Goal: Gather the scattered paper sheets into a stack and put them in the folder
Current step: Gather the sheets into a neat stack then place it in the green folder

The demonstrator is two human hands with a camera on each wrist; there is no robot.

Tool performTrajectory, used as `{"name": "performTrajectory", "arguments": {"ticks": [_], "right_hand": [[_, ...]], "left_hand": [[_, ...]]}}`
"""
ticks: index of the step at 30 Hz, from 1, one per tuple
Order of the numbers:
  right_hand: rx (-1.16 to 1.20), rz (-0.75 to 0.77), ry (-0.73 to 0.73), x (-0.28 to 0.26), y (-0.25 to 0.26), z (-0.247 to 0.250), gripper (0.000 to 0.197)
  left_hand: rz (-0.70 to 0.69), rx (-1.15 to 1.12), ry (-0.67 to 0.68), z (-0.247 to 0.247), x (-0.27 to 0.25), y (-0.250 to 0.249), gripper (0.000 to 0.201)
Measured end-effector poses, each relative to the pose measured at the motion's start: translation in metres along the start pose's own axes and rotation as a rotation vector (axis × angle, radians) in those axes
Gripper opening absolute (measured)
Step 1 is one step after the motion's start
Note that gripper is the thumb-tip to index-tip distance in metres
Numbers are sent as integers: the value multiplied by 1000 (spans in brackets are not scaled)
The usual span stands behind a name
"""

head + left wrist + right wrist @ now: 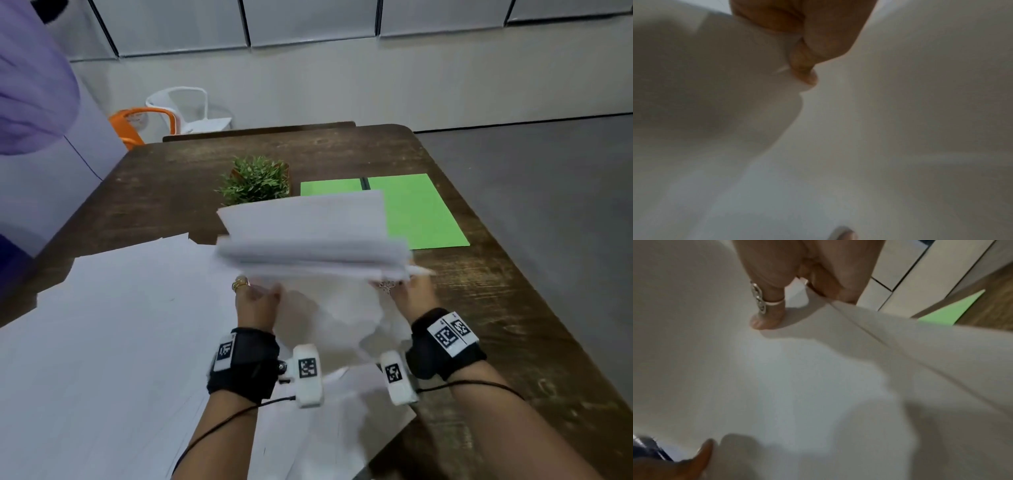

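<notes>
A stack of white paper sheets is lifted above the table between both hands, its far part blurred. My left hand grips the stack's left near edge, and the left wrist view shows its fingers pinching the paper. My right hand holds the right near edge, with its thumb pressed on top of the sheets. The open green folder lies flat on the table beyond the stack, to the right; a corner of the folder shows in the right wrist view.
More white sheets cover the near left of the brown wooden table. A small green potted plant stands just behind the lifted stack, left of the folder. Orange and white chairs stand beyond the table's far end.
</notes>
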State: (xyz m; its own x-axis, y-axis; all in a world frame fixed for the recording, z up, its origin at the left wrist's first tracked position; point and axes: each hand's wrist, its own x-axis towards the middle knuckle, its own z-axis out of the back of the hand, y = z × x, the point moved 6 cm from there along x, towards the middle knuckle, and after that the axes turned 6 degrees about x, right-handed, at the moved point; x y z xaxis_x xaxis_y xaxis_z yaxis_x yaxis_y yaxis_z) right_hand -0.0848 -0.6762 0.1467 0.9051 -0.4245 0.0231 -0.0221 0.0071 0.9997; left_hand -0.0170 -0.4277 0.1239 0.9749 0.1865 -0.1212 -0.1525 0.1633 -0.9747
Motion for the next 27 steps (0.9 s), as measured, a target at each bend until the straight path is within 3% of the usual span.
{"name": "performTrajectory", "arguments": {"ticks": [4, 11, 14, 16, 19, 23, 27], "right_hand": [[136, -20, -39, -7, -18, -15, 19], [270, -72, -116, -7, -29, -28, 21], [279, -53, -90, -10, -28, -32, 12], [265, -70, -54, -10, -35, -33, 18], [145, -78, 33, -8, -37, -36, 31], [107, -53, 48, 1, -28, -34, 31], [147, -54, 94, 8, -17, -37, 48]], "left_hand": [[-46, 141, -82, 8, -3, -1, 32], [-170, -62, -217, 12, -20, 7, 27], [-187, -68, -206, 14, -20, 11, 24], [-170, -27, -161, 14, -17, 18, 22], [-174, 12, -97, 16, -13, 26, 40], [-195, 33, -126, 26, -10, 24, 65], [-208, -37, -127, 33, -9, 12, 41]]}}
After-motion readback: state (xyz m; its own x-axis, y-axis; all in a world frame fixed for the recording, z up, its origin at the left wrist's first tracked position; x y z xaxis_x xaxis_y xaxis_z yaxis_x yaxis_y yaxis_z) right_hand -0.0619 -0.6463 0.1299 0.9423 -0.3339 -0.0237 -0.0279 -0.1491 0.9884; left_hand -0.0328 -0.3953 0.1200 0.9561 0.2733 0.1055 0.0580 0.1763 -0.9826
